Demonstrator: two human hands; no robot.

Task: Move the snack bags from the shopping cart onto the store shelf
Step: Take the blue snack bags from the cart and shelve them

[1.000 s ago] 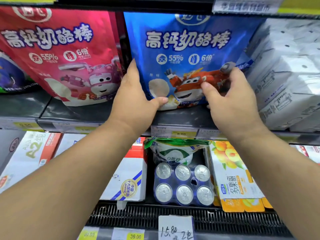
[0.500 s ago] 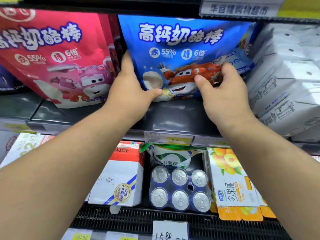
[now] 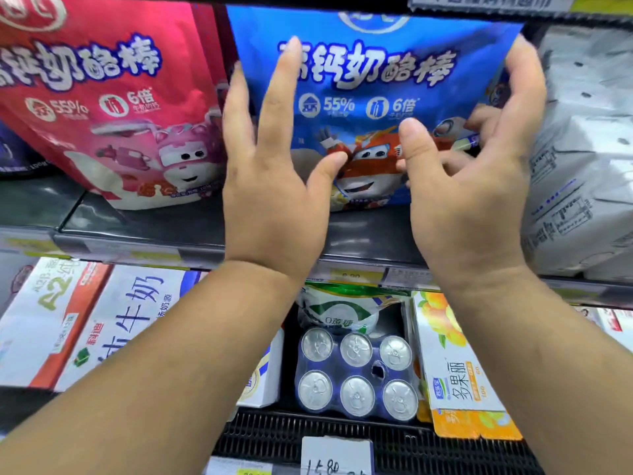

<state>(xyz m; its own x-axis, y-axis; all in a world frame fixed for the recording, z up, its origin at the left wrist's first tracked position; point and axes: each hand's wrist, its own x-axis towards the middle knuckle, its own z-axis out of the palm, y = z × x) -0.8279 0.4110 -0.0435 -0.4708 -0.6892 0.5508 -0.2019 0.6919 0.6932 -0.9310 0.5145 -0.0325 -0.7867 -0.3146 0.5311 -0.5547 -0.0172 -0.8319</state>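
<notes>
A glossy pink stand-up snack pouch (image 3: 102, 108) with a cartoon plane printed on it stands upright at the left of the dark metal store shelf (image 3: 154, 224). Just beside it, the person's left hand (image 3: 270, 186) is raised with its fingers straight and fanned apart, gripping nothing. Its outer fingers lie over the seam between the two pouches (blur hides whether they press on either one).

The glossy blue stand-up snack pouch (image 3: 376, 80), of the same make, stands upright on the same shelf between the pink pouch and the grey packs, its base on the board and its top close under the shelf above.

The right hand (image 3: 472, 186) hangs at the blue pouch's right edge. Its forefinger reaches up to the top corner, its other fingers are loosely bent toward the pouch's front, and its thumb stands free, pinching nothing. Pale grey plastic-wrapped packs (image 3: 582, 149) fill the shelf's far right.

On the shelf below, white cardboard milk cartons (image 3: 130, 320) sit at the left. Then comes a shrink-wrapped six-pack of silver-topped cans (image 3: 356, 371), then a yellow-and-white fruit drink carton (image 3: 455, 365).
</notes>
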